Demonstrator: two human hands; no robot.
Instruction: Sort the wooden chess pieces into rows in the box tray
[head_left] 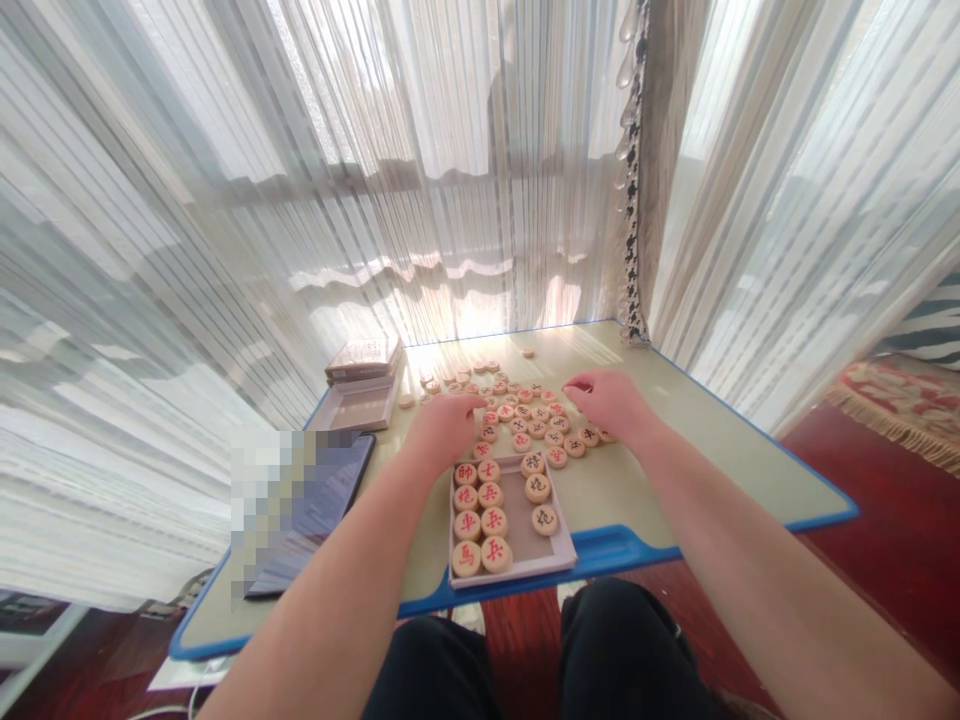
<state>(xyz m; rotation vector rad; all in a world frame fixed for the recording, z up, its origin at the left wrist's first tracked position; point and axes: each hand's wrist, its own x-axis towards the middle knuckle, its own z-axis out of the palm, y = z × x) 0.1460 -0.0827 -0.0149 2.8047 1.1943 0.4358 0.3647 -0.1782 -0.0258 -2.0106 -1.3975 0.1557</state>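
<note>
A shallow white box tray (561, 553) at the table's near edge holds several round wooden chess discs with red and black characters, set in columns. Beyond it lies a loose pile of the same discs (536, 415). My left hand (442, 428) hovers knuckles up over the pile's left edge, fingers curled down onto the discs. My right hand (611, 400) rests on the pile's right side, fingers bent and pinched toward a disc. What either hand grips is hidden under the fingers.
The table (720, 440) is pale green with a blue rim. An open empty box with a stacked lid (360, 385) sits at the far left, a dark tablet (315, 510) at the near left. Sheer curtains (300, 200) hang close behind. My knees are below the table edge.
</note>
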